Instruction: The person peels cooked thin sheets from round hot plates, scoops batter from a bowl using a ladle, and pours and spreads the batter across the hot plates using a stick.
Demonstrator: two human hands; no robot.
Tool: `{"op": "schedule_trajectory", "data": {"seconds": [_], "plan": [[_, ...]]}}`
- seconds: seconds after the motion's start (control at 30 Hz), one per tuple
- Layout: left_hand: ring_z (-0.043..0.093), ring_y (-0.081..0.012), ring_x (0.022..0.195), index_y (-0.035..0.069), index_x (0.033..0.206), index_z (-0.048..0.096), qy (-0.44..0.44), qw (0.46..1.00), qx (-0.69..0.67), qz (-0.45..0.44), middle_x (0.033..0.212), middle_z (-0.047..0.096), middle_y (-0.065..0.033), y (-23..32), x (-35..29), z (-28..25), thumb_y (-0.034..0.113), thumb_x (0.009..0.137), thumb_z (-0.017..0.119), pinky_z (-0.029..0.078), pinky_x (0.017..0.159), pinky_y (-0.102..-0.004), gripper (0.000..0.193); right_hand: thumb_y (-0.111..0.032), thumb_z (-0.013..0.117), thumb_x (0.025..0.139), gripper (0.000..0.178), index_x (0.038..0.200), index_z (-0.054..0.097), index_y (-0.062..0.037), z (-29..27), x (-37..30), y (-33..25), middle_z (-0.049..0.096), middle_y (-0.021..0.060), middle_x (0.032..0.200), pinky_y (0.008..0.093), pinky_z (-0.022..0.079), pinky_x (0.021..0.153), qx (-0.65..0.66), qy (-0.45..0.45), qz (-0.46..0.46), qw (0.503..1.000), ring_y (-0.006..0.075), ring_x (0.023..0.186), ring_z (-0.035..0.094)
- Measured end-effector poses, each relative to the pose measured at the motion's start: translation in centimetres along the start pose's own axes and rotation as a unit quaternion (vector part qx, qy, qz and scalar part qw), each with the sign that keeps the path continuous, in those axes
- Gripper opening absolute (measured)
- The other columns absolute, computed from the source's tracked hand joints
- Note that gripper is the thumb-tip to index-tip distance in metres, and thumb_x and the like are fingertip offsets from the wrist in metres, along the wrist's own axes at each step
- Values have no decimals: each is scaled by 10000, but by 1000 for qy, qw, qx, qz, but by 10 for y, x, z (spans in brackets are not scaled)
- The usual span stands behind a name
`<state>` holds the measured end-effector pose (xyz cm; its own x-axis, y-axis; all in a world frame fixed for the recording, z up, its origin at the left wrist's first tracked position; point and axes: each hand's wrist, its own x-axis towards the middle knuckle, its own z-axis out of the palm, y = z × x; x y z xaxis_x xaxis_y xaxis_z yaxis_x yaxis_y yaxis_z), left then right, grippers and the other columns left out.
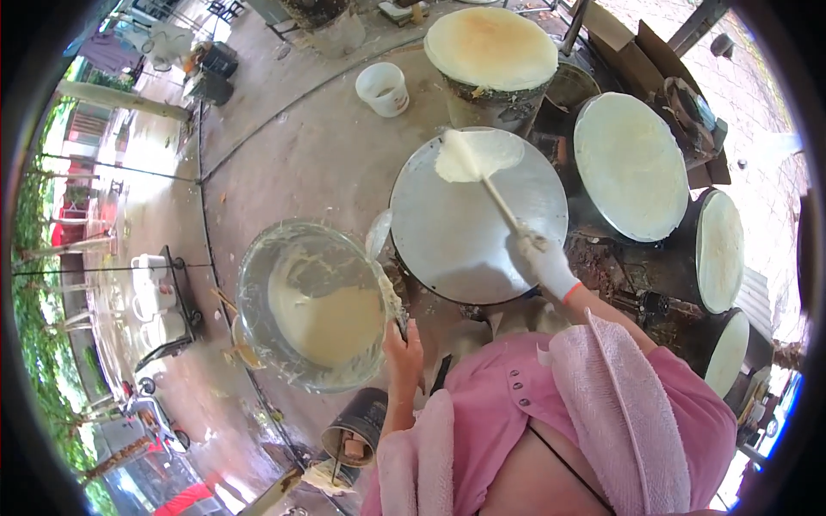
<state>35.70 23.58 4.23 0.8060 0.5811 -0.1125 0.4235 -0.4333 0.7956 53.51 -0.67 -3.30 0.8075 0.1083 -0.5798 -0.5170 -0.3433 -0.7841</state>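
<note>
My right hand point(547, 261), in a white glove, is closed round the stick handle of a batter spreader point(499, 200). Its head lies in a pale patch of batter point(486, 156) near the far edge of a round griddle point(456, 224). The rest of the griddle's grey surface is bare. At the right rim of a clear basin point(249, 301), my left hand point(403, 354) grips the dark handle of a ladle point(377, 234). The ladle's bowl points away from me, between basin and griddle. Cream-coloured batter point(331, 322) fills the basin's lower part.
Several more round griddles curve along the right, covered with pale sheets; one sheet point(632, 163) is nearby, and a browned one point(490, 47) lies beyond. A white bucket point(382, 89) stands on the floor. Near my left forearm is a dark metal can point(354, 426). A loaded cart point(168, 310) stands left.
</note>
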Motion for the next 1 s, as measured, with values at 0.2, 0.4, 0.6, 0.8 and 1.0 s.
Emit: {"op": "schedule_trajectory", "data": {"seconds": [0.2, 0.4, 0.6, 0.8, 1.0], "plan": [[537, -325, 691, -52, 940, 519, 34, 996, 20, -82, 762, 559, -201, -18, -26, -3, 136, 867, 556, 432, 655, -394, 204, -174, 525, 897, 253, 1050, 617, 7, -36, 17, -38, 616, 36, 830, 211, 463, 665, -149, 12, -57, 987, 74, 743, 551], [504, -193, 615, -25, 875, 515, 24, 952, -78, -295, 679, 526, -95, 29, -30, 5, 91, 862, 554, 427, 583, -318, 122, -23, 490, 883, 348, 1229, 516, -20, -31, 28, -29, 578, 7, 853, 187, 434, 603, 14, -190, -55, 980, 48, 693, 507], [499, -200, 607, -36, 888, 527, 106, 988, 40, -105, 681, 536, -119, 11, -51, 22, 92, 837, 558, 433, 594, -344, 142, -6, 485, 890, 298, 1181, 546, 14, -86, 84, -56, 538, -36, 889, 143, 389, 623, -89, -174, -79, 977, 17, 708, 440], [518, -299, 663, -36, 951, 530, 80, 964, 28, -252, 765, 559, -212, 4, -74, 34, 116, 834, 573, 440, 652, -378, 197, -114, 562, 857, 312, 1159, 592, -41, -66, 88, -33, 564, -35, 893, 190, 424, 672, -116, -334, -128, 927, 42, 737, 475], [561, -392, 740, -29, 948, 537, 82, 967, 76, -229, 807, 570, -248, 25, -63, 32, 122, 839, 545, 437, 661, -408, 187, -94, 573, 831, 339, 1159, 587, -15, -83, 123, -87, 647, 49, 1066, 233, 457, 779, -189, -266, -143, 934, 78, 832, 546]]}}
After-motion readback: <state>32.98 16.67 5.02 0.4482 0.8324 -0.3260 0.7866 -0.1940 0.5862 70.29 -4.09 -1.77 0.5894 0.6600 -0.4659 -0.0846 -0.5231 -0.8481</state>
